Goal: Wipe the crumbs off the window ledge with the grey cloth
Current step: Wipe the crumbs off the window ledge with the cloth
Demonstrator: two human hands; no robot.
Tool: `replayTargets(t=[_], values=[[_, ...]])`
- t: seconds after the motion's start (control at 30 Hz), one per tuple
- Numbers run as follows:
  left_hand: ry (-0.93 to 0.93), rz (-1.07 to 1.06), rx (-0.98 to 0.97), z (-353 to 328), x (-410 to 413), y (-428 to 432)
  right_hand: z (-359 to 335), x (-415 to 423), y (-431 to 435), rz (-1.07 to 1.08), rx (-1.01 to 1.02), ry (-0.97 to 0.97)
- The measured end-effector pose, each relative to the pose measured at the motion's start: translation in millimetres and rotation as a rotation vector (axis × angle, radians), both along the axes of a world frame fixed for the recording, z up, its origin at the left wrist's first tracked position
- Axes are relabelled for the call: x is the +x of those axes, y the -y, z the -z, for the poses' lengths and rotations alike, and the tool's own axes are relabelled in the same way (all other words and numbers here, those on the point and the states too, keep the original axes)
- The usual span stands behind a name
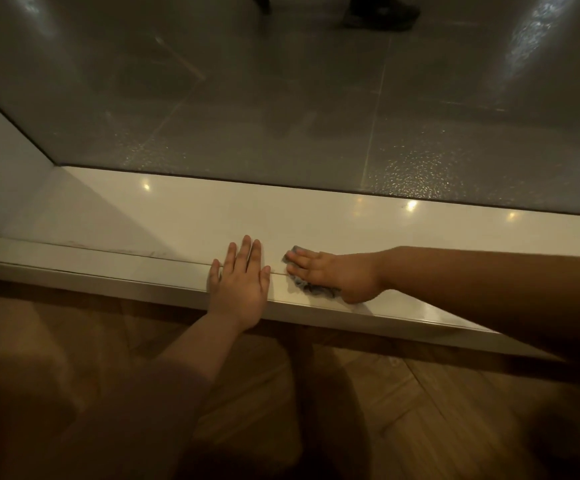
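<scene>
Cloth: the grey cloth (316, 289) lies on the ledge (177, 216), under our right hand (330, 271).
Grip: our fingers are straight, pressing it down.
Other side: our left hand (240, 282) lies flat just beside.

Single head-worn wide-angle view, looking forward and steeply down, close above the window ledge (316, 216) crossing mid-frame, glass filling the upper frame, wooden floor (420, 403) below

- Dim, warm light; small lamp reflections glint on the glossy white window ledge (212, 209).
- Streaky glare on the dark glass window pane (281, 98).
- Shadowed, blurry lower corners; wide-angle bending at edges.
</scene>
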State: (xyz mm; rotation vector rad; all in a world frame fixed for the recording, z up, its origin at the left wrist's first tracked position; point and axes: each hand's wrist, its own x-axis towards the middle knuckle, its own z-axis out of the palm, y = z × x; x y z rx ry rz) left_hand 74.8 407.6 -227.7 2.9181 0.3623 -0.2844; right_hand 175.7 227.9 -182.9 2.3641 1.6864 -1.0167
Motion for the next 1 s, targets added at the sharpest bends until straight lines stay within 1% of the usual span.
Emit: replayTargets(t=[0.1, 0.17, 0.23, 0.37, 0.43, 0.47, 0.53, 0.6, 0.63, 0.67, 0.7, 0.73, 0.83, 0.87, 0.93, 0.97, 1.0], values=[[0.008, 0.001, -0.003, 0.2, -0.1, -0.5, -5.1, 6.5, -4.4, -0.051, -0.033, -0.023], [0.010, 0.003, 0.001, 1.3, -0.8, -0.3, -4.4, 7.2, -3.0, -0.023, -0.005, -0.047], [0.013, -0.002, 0.001, 1.5, -0.8, -0.3, -0.5, -0.4, -1.1, 0.055, 0.048, -0.033], [-0.029, -0.002, -0.014, -1.7, 0.6, -0.9, 14.8, -27.6, -7.2, 0.281, 0.160, 0.096], [-0.071, -0.003, -0.065, -4.0, 3.3, -3.6, 21.7, -37.0, -16.7, 0.370, 0.170, 0.154], [-0.087, -0.011, -0.111, -6.8, 5.3, -6.7, 24.4, -39.3, -22.3, 0.409, 0.173, 0.160], [-0.096, -0.076, -0.280, -13.5, 9.7, -14.6, 25.0, -42.0, -35.0, 0.470, 0.194, 0.157], [-0.067, -0.232, -0.622, -25.4, 9.5, -22.0, 26.4, -44.1, -49.6, 0.505, 0.226, 0.154], [-0.021, -0.319, -0.797, -31.3, 8.6, -23.8, 30.2, -43.5, -58.1, 0.528, 0.252, 0.149], [0.024, -0.373, -0.930, -37.3, 6.9, -24.0, 33.5, -43.6, -66.0, 0.558, 0.277, 0.137], [0.059, -0.391, -0.992, -42.2, 4.9, -23.4, 35.9, -44.2, -73.3, 0.595, 0.292, 0.122], [0.090, -0.391, -1.012, -44.6, 4.1, -23.6, 38.7, -43.7, -80.9, 0.630, 0.307, 0.106], [0.189, -0.378, -0.939, -39.0, 2.0, -30.6, 36.5, -46.7, -98.4, 0.753, 0.370, 0.009], [0.233, -0.396, -0.946, -35.8, 0.4, -34.9, 36.7, -48.3, -103.1, 0.760, 0.399, 0.013], [0.323, -0.458, -1.021, -31.7, -4.0, -44.5, 34.5, -54.0, -109.7, 0.766, 0.490, 0.017], [0.372, -0.483, -1.058, -30.2, -6.2, -48.8, 35.1, -55.4, -112.2, 0.779, 0.550, 0.002], [0.407, -0.489, -1.054, -31.0, -8.8, -52.9, 35.8, -58.0, -114.4, 0.820, 0.608, -0.027]])
